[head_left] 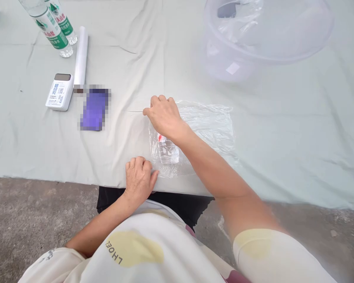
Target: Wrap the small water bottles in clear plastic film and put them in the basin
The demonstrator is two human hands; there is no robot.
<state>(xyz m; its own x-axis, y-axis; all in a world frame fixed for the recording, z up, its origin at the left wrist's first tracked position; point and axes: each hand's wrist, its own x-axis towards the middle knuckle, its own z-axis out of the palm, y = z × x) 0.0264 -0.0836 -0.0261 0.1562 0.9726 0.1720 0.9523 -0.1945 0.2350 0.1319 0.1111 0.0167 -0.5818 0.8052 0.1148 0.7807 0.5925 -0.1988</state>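
Note:
A clear plastic bag or film (208, 124) lies crinkled on the cloth near the table's front edge. Under or inside its left part, I cannot tell which, is a clear bottle-like object (168, 152) with a bit of red and white label. My right hand (164, 116) covers the upper part of this object, fingers curled down at the film's upper left; its grip is hidden. A thin line (135, 111) runs left from the right thumb, too fine to identify. My left hand (139, 175) rests on the cloth, fingers bent, thumb apart beside the film's lower left corner.
Left on the pale cloth (115, 74) are a purple pixelated item (94, 110), a white box-shaped device (59, 92), a white roll (82, 55) and two water bottles (54, 35). A large translucent basin (268, 55) containing plastic stands at the back right.

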